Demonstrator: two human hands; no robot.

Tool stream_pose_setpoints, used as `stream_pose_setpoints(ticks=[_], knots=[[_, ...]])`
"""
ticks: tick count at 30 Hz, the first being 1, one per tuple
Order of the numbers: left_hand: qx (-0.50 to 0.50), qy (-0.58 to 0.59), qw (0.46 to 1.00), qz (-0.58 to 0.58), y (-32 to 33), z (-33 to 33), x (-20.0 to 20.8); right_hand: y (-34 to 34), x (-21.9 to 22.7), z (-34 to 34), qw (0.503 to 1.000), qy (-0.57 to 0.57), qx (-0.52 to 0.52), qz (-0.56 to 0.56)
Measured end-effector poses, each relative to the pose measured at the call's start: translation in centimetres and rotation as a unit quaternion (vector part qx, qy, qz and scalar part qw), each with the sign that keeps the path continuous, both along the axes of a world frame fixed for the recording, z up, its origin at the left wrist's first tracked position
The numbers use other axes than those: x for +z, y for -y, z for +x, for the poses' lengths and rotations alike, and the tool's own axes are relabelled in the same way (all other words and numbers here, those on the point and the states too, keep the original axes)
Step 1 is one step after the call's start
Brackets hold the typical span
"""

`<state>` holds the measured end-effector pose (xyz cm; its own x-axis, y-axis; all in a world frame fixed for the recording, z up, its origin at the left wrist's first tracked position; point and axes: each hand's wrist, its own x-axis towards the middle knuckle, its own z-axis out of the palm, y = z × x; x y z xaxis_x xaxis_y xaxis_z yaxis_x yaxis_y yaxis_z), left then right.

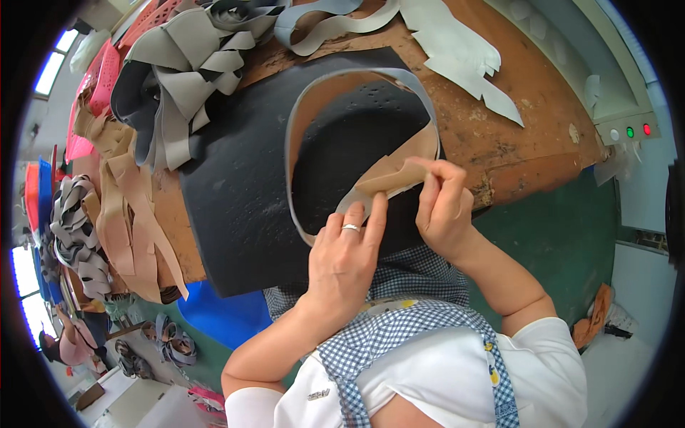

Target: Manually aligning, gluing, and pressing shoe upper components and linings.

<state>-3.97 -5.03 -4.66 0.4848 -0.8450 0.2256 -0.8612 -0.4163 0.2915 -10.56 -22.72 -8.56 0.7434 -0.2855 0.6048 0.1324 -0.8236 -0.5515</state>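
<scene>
A long strip (291,143), grey on one face and tan on the other, stands on edge in a wide loop on a black mat (235,207). At the loop's near right, a thin tan layer (392,176) is partly lifted and folded over along the strip. My right hand (446,210) pinches the far end of this tan layer between thumb and bent fingers. My left hand (342,253), with a ring on one finger, lays its stretched fingertips on the grey part of the strip beside the fold. Its thumb is hidden.
Grey strips (178,78) are heaped at the far left, with tan strips (128,214) hanging over the left edge. Jagged white sheet material (457,50) lies at the back of the worn wooden table (528,135). Pink baskets (96,85) stand left; a panel with lights (630,132) is right.
</scene>
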Motion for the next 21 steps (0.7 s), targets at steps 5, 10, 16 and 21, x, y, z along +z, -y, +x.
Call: stream_pose_setpoints(ticks=[5, 10, 16, 21], knots=[[-0.013, 0.044, 0.999, 0.018, -0.3, 0.6, -0.2, 2.3, 1.4, 0.8, 0.917, 0.003, -0.099, 0.386], [-0.038, 0.081, 0.992, 0.09, 1.2, 1.0, 0.9, 3.5, 1.1, 1.0, 0.916, 0.005, -0.087, 0.391], [0.002, 0.032, 0.998, 0.051, 2.3, 0.9, -0.3, 1.6, 1.9, 0.7, 0.992, -0.107, 0.064, -0.015], [0.0, 0.064, 0.996, 0.058, 2.6, 0.6, -0.2, 0.2, 1.2, 1.1, 0.981, -0.092, 0.014, -0.17]])
